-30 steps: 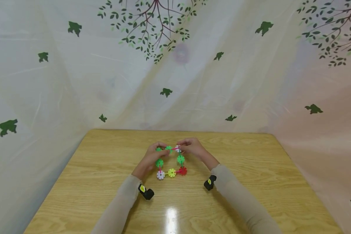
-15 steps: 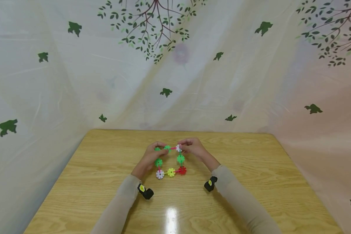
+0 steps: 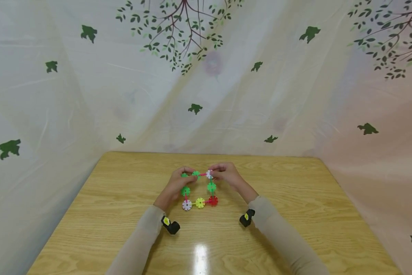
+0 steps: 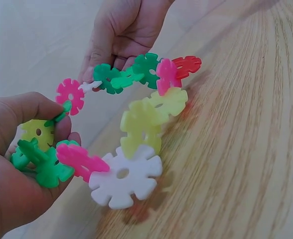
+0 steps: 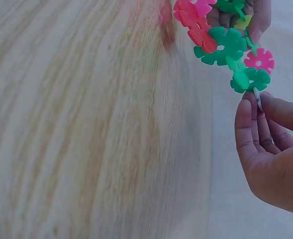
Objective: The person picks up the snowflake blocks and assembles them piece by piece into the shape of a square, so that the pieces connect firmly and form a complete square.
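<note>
A closed loop of interlocking plastic snowflake discs is held up above the table in the head view, with a white disc (image 3: 185, 208), a yellow disc (image 3: 198, 201) and a red disc (image 3: 214, 201) along its near side. At the loop's far left, my left hand (image 3: 172, 186) pinches a green disc (image 3: 196, 174) between thumb and fingers. My right hand (image 3: 229, 175) pinches the white disc (image 5: 259, 101) at the far right corner. A pink disc (image 4: 76, 102) links those two. Within my left palm, a yellow disc (image 4: 29, 132) and green discs (image 4: 49, 174) are partly hidden.
The wooden table (image 3: 123, 229) reaches back to a pale cloth backdrop (image 3: 151, 95) printed with leaves and branches. Black wrist cameras sit on both sleeves (image 3: 142, 233).
The loop has shifted very slightly to the left. Both hands keep their hold on the same discs.
</note>
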Available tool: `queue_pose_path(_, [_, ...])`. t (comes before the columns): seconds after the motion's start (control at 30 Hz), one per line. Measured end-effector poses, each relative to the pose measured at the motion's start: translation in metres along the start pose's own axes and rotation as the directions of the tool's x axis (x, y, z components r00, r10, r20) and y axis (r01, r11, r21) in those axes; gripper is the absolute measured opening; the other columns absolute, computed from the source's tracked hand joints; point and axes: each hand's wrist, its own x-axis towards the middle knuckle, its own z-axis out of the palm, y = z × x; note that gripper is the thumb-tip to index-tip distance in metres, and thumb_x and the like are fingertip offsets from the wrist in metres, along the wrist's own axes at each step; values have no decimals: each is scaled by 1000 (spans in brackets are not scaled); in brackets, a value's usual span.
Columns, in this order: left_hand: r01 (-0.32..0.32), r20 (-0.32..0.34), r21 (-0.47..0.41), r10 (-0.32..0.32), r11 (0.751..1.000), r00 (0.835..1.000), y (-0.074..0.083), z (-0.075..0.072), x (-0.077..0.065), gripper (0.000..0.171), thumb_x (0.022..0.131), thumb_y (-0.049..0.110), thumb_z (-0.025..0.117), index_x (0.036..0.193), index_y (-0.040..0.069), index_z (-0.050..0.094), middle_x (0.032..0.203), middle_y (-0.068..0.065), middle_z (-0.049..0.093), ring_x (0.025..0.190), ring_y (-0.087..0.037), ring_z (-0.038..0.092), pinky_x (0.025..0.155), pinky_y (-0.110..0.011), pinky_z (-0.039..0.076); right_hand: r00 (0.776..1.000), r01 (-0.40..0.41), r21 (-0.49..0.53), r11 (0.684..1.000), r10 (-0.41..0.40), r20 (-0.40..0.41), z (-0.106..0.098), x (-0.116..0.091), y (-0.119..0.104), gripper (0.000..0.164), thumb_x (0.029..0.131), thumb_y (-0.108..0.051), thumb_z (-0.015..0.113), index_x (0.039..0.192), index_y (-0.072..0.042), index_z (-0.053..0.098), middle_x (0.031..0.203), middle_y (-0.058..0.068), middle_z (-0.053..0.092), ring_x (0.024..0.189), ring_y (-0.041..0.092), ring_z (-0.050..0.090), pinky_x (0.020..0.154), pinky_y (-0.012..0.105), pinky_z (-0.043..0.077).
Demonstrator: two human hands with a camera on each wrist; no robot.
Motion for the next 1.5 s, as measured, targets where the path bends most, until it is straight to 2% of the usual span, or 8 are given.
queue_pose_path(0.2, [2, 14, -8, -2, 1000, 1000, 2, 0, -1, 28, 90, 2, 72, 115, -4, 64, 95, -2, 62, 78, -9, 66, 87, -34, 60, 1000, 10, 6, 1000, -10, -20, 1, -1, 0, 22, 95, 0, 69, 113, 13, 70, 85, -2, 74, 76, 7, 68, 76, 33, 63])
queue_pose_path(0.7, [17, 24, 2, -17, 1000, 1000, 4, 2, -1, 30, 91, 5, 72, 119, -3, 63, 105, -5, 62, 84, -10, 66, 95, -42, 58, 998, 36, 47, 998, -34, -44, 1, -6, -4, 24, 95, 0, 69, 113, 15, 69, 88, 4, 76, 75, 12, 69, 75, 35, 63])
queue_pose_path(0.97, [16, 36, -17, -16, 1000, 999, 4, 3, 0, 33, 91, 4, 72, 121, -5, 61, 105, -6, 60, 84, -11, 66, 98, -44, 58, 998, 23, 54, 998, -20, -54, 2, -7, -4, 23, 95, 1, 69, 114, 14, 69, 86, 1, 75, 74, 11, 69, 75, 34, 63])
queue_pose_path(1.2, [20, 26, -25, -19, 999, 999, 3, 2, 0, 32, 91, 3, 71, 120, -4, 61, 105, -5, 61, 84, -10, 67, 97, -42, 58, 999, 20, 70, 997, -17, -51, 2, -6, -3, 24, 95, 2, 68, 114, 15, 68, 85, 0, 74, 73, 10, 69, 72, 30, 63])
queue_pose_path(1.5, [25, 10, -46, -24, 999, 1000, 3, 2, 0, 27, 91, 1, 70, 117, -4, 63, 103, -6, 63, 81, -10, 68, 90, -37, 60, 999, 26, 11, 1000, -26, -33, 2, -6, -3, 21, 97, 1, 66, 112, 14, 67, 89, 4, 72, 76, 11, 68, 79, 37, 63])
